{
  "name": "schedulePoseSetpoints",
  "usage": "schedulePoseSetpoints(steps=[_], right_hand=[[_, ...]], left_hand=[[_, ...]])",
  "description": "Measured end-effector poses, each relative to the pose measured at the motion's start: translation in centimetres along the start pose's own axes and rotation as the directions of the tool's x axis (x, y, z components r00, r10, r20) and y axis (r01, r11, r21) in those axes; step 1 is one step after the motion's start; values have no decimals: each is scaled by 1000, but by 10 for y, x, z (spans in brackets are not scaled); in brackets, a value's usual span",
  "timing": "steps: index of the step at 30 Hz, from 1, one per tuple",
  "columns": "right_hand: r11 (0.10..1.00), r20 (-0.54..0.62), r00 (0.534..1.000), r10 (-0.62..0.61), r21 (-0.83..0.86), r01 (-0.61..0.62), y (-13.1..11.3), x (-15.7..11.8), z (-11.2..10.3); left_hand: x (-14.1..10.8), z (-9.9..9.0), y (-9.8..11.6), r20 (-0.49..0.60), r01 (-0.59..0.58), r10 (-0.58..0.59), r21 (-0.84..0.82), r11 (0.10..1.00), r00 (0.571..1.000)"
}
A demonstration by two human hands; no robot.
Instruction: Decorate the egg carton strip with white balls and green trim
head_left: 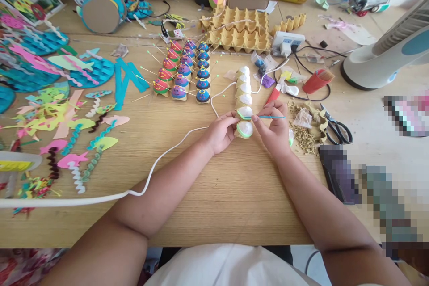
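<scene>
Being gripped by the left hand (219,135), the white-domed strip (245,88) is edged green on two domes, the others apparently unedged. A blue stick (276,117) is pinched by the right hand (274,135).

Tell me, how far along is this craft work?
The red strip, purple strip and blue strip, all decorated, look done. In hand is the white-domed strip: the left hand steadies it while the right hand holds a thin blue tool at its second dome. The two nearest domes show green edging; the farther ones look plain white, so those probably remain.
</scene>
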State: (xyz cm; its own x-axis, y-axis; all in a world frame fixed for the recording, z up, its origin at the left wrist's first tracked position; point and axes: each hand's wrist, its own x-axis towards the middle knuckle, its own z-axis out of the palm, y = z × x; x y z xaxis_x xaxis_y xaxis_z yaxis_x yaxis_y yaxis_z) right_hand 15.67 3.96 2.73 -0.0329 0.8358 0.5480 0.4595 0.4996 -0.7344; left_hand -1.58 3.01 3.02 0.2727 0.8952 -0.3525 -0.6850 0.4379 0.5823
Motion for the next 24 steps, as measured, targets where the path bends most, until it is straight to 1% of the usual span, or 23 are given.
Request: schedulePoseSetpoints(steps=[6,12,19,24], right_hand=[[999,29,999,25,-23,-24,1,1,0],[999,43,998,42,-2,-42,0,0,-2],[1000,57,998,0,-27,1,2,1,-1],[999,34,999,-8,-43,10,6,2,1]], left_hand=[[0,0,-3,25,-34,33,29,999,999],[-2,1,-4,18,-54,53,54,997,998],[-3,4,-2,12,-71,71,47,996,997],[-2,3,-2,11,-68,67,42,997,998]])
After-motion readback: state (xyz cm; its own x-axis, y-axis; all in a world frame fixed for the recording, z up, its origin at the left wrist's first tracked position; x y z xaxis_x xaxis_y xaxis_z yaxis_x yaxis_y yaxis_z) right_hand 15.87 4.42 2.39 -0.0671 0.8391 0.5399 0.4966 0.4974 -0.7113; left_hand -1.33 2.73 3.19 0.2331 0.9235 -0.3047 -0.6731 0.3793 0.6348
